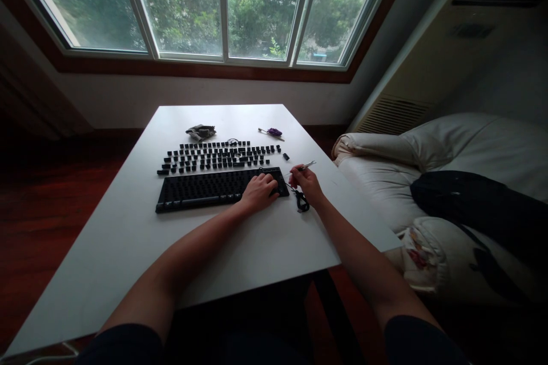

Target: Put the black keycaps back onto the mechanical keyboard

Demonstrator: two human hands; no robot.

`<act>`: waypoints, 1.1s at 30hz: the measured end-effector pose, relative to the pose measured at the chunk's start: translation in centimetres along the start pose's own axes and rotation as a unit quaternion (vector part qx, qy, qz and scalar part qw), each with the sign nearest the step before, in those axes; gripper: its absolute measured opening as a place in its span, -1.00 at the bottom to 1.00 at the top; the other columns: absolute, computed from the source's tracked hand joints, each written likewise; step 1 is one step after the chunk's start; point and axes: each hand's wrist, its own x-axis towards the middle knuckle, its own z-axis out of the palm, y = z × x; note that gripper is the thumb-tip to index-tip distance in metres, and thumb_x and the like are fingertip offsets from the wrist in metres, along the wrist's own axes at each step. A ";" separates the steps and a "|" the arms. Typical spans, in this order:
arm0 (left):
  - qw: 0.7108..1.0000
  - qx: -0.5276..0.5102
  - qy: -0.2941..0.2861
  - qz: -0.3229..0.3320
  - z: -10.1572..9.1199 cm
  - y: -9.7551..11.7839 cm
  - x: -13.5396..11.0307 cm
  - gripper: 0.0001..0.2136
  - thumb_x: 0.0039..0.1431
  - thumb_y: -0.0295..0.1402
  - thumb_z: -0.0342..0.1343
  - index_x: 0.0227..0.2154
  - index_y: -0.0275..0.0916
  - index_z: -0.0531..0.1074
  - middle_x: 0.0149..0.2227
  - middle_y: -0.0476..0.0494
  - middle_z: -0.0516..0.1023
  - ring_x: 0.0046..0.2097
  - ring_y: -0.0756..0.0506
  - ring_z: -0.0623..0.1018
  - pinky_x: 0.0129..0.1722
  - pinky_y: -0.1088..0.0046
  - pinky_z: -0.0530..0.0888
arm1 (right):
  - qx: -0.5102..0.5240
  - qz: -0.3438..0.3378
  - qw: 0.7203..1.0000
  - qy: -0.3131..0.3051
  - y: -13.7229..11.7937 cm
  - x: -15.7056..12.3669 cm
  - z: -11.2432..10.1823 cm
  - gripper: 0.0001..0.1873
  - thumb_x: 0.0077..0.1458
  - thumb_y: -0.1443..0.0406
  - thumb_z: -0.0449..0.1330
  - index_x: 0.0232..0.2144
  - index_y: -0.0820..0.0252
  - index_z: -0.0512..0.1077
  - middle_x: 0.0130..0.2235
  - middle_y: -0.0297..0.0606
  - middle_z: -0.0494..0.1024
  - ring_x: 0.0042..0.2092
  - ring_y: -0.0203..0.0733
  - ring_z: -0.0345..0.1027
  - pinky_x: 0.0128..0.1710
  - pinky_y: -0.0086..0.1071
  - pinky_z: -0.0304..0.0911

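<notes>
A black keyboard lies on the white table with most of its keycaps off. My left hand rests palm down over its right end, fingers bent and touching the top. Just off that end, my right hand is closed around a thin metal tool whose tip points up to the right; its exact kind is too small to make out. Below the right hand sits a coiled black cable. Loose black keycaps stand in rows behind the keyboard, and a single keycap lies apart on the right.
Behind the keycaps are a crumpled grey cloth and a small purple object beside a thin stick. The white table ends close to a pale sofa on the right, with a dark bag on it.
</notes>
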 end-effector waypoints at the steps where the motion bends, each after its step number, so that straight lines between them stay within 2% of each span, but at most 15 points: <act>1: 1.000 -0.001 0.000 0.000 0.0 0.0 0.0 -0.81 0.29 -0.17 0.13 -0.15 -0.15 0.46 -0.03 -0.18 0.47 0.02 -0.22 0.41 -0.05 0.22 0.36 | -0.020 -0.007 1.000 0.004 0.2 0.0 0.0 -0.63 0.12 -0.02 0.29 -0.29 0.14 0.43 -0.51 -0.37 0.47 -0.50 -0.29 0.29 -0.49 -0.40 0.22; 4: 1.000 -0.002 0.000 0.001 0.0 0.0 0.0 -0.80 0.29 -0.17 0.13 -0.15 -0.15 0.46 -0.04 -0.19 0.47 0.02 -0.22 0.41 -0.06 0.22 0.36 | -0.080 -0.014 0.997 -0.008 0.8 -0.1 -0.4 -0.62 0.09 -0.04 0.31 -0.37 0.16 0.45 -0.52 -0.37 0.44 -0.50 -0.29 0.25 -0.47 -0.38 0.21; 8: 1.000 -0.004 0.001 0.004 0.1 -0.1 0.1 -0.81 0.29 -0.17 0.13 -0.16 -0.15 0.45 -0.04 -0.19 0.47 0.02 -0.22 0.40 -0.06 0.22 0.36 | -0.110 0.006 0.993 -0.033 1.5 0.1 -1.0 -0.60 0.07 -0.06 0.29 -0.35 0.15 0.44 -0.50 -0.37 0.45 -0.49 -0.27 0.27 -0.46 -0.37 0.23; 11: 1.000 -0.004 0.000 0.004 0.2 -0.1 0.1 -0.81 0.29 -0.17 0.13 -0.16 -0.15 0.45 -0.04 -0.19 0.47 0.02 -0.22 0.40 -0.06 0.21 0.35 | -0.138 -0.007 0.990 -0.043 1.8 0.2 -1.2 -0.60 0.06 -0.05 0.30 -0.33 0.16 0.45 -0.48 -0.36 0.46 -0.46 -0.25 0.29 -0.43 -0.37 0.25; 17: 1.000 -0.001 0.000 0.008 0.3 -0.2 0.1 -0.81 0.29 -0.17 0.13 -0.16 -0.15 0.45 -0.04 -0.19 0.46 0.02 -0.22 0.40 -0.05 0.22 0.35 | -0.202 -0.028 0.975 -0.089 1.0 0.6 -1.5 -0.56 0.07 -0.07 0.27 -0.32 0.19 0.48 -0.47 -0.33 0.46 -0.44 -0.23 0.29 -0.41 -0.36 0.25; 21: 1.000 0.002 0.006 0.011 0.3 -0.2 0.1 -0.81 0.29 -0.17 0.13 -0.17 -0.16 0.45 -0.04 -0.18 0.46 0.01 -0.22 0.40 -0.06 0.22 0.35 | -0.233 -0.029 0.967 -0.096 0.0 0.7 -1.2 -0.58 0.10 -0.06 0.24 -0.31 0.18 0.50 -0.48 -0.33 0.49 -0.45 -0.21 0.33 -0.41 -0.36 0.26; 24: 1.000 0.003 0.009 0.013 0.4 -0.3 0.1 -0.80 0.29 -0.16 0.13 -0.17 -0.16 0.45 -0.05 -0.18 0.46 0.01 -0.21 0.40 -0.06 0.22 0.36 | -0.283 -0.040 0.956 -0.070 -0.6 0.1 -0.1 -0.65 0.17 0.01 0.19 -0.25 0.15 0.51 -0.48 -0.33 0.52 -0.45 -0.19 0.38 -0.41 -0.37 0.27; 29: 1.000 0.004 0.010 0.013 0.5 -0.3 0.1 -0.80 0.29 -0.16 0.13 -0.17 -0.16 0.45 -0.05 -0.18 0.46 0.00 -0.21 0.41 -0.05 0.22 0.37 | -0.394 -0.073 0.915 0.043 -0.9 -1.2 2.2 -0.72 0.24 0.10 0.12 -0.26 0.15 0.50 -0.46 -0.28 0.56 -0.43 -0.16 0.43 -0.36 -0.36 0.25; 33: 1.000 0.004 0.013 0.016 0.5 -0.3 0.1 -0.79 0.29 -0.15 0.13 -0.17 -0.16 0.45 -0.05 -0.18 0.46 0.00 -0.21 0.41 -0.04 0.22 0.37 | -0.443 -0.088 0.888 0.081 -0.9 -1.7 2.7 -0.72 0.26 0.11 0.09 -0.27 0.16 0.49 -0.44 -0.23 0.58 -0.42 -0.12 0.45 -0.34 -0.34 0.23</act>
